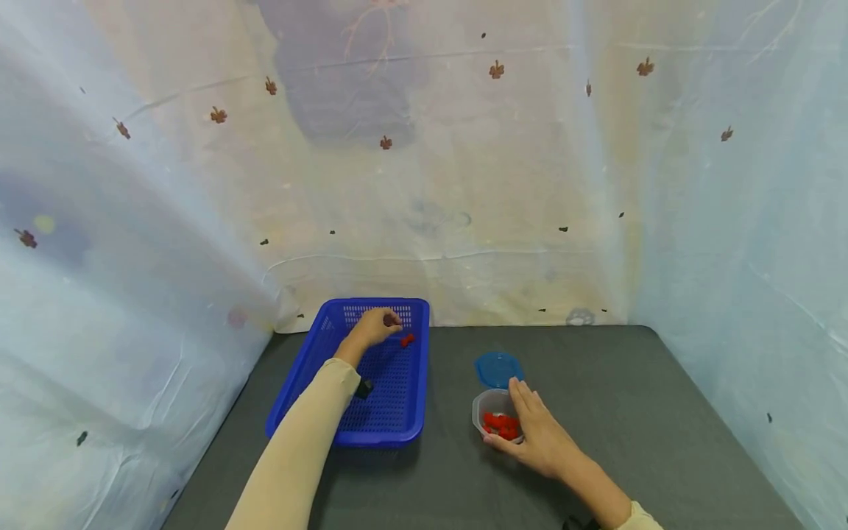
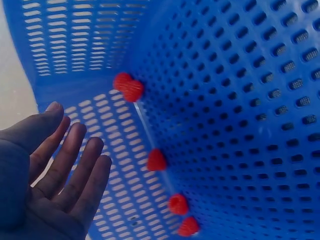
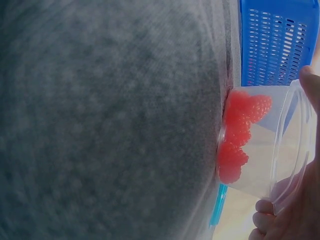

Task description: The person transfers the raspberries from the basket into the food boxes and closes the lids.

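My left hand [image 1: 372,329] reaches over the far part of a blue perforated basket [image 1: 377,440]. Its fingers are loosely extended, with nothing between them in the left wrist view. Several red raspberries [image 2: 156,160] lie in the basket along the edge where its wall meets the base, a short way from the fingertips. My right hand [image 1: 543,440] holds a clear plastic container [image 3: 257,172] by its rim, thumb on one side and fingers on the other. More raspberries [image 3: 235,132] are gathered at the container's bottom, which stands on the grey table.
A blue lid [image 1: 498,368] lies on the table [image 1: 596,390] just behind the container. The basket stands left of the container, with a strip of table between them. A patterned cloth curtain [image 1: 450,184] hangs behind the table and along both sides.
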Demonstrator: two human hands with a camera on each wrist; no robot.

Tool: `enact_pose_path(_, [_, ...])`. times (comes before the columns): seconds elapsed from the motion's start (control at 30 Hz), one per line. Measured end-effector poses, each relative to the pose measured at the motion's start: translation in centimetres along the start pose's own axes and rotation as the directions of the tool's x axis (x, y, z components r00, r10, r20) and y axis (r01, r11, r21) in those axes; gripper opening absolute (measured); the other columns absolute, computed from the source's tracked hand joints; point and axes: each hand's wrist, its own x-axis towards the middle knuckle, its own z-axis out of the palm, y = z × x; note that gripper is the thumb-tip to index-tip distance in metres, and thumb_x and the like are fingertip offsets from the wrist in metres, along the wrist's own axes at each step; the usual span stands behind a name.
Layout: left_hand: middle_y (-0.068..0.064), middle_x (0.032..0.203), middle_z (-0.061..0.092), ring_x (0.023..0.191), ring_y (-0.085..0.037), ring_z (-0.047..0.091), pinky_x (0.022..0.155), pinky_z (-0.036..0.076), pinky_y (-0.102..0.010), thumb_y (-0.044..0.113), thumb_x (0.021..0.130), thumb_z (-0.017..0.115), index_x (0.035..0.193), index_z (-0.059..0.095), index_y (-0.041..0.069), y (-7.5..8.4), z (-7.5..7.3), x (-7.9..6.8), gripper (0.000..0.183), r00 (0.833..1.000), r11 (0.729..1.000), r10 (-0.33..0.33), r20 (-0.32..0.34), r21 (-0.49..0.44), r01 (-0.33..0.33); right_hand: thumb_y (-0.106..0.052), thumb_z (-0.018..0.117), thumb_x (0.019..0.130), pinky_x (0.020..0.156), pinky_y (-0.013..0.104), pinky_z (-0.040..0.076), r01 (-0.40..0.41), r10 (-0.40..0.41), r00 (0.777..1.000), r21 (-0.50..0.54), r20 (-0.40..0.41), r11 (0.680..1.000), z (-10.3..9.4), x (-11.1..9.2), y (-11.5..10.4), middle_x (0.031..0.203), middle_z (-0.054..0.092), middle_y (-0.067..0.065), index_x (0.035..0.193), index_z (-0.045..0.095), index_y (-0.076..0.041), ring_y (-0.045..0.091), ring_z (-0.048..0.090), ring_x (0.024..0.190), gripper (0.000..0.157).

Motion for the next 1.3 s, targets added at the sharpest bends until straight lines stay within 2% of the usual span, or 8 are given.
enact_pose_path(0.17, [-0.012,0.108,0.074,0.105,-0.03,0.069,0.097,0.057,-0.049,0.012,0.101,0.077,0.108,0.075,0.004,-0.9,0.9,0.7,0.011,1.0,1.0,-0.004,0.021,0.025,0.004,-0.082,0.062,0.091,0.13,0.06,0.018,-0.012,0.012,1.0,0.008,0.018,1.0,0.0,-0.1,-0.2,0.177,0.017,0.02,0.17,0.015,0.0,0.039,0.017,0.164,0.123])
enact_pose_path(0.6, [-0.016,0.114,0.071,0.11,-0.033,0.067,0.1,0.055,-0.048,0.003,0.101,0.073,0.114,0.072,-0.001,0.2,2.4,0.7,0.013,0.996,0.994,-0.049,0.069,0.103,0.041,-0.083,0.062,0.09,0.128,0.063,0.02,-0.018,0.018,1.0,0.02,0.004,1.0,0.1,-0.1,0.0,0.177,0.018,0.021,0.17,0.016,0.0,0.041,0.019,0.163,0.124])
enact_pose_path(0.83, [-0.018,0.115,0.072,0.11,-0.034,0.067,0.101,0.055,-0.049,0.004,0.1,0.075,0.117,0.071,-0.004,0.0,2.8,0.6,0.019,0.995,0.991,-0.053,0.087,0.131,0.042,-0.083,0.061,0.091,0.129,0.061,0.019,-0.017,0.017,1.0,0.009,0.013,1.0,0.0,0.0,0.2,0.177,0.017,0.02,0.171,0.015,-0.001,0.04,0.018,0.163,0.123])
enact_pose_path(1.03, [-0.016,0.112,0.071,0.106,-0.032,0.067,0.098,0.056,-0.049,0.004,0.099,0.076,0.114,0.072,-0.002,-0.6,3.3,0.9,0.017,0.996,0.995,-0.048,0.069,0.094,0.041,-0.082,0.062,0.091,0.128,0.063,0.02,-0.031,0.031,0.999,0.018,0.009,0.999,-0.2,0.1,0.2,0.178,0.017,0.019,0.171,0.016,-0.001,0.042,0.018,0.163,0.123])
enact_pose_path(1.3, [-0.014,0.108,0.071,0.102,-0.03,0.067,0.097,0.056,-0.049,0.006,0.098,0.078,0.111,0.073,0.0,-1.1,3.9,0.8,0.015,0.996,0.991,-0.089,0.032,0.101,0.085,-0.082,0.063,0.091,0.129,0.06,0.019,-0.028,0.028,0.999,0.01,0.019,1.0,-0.1,0.0,0.1,0.177,0.018,0.019,0.17,0.016,0.0,0.04,0.019,0.163,0.123])
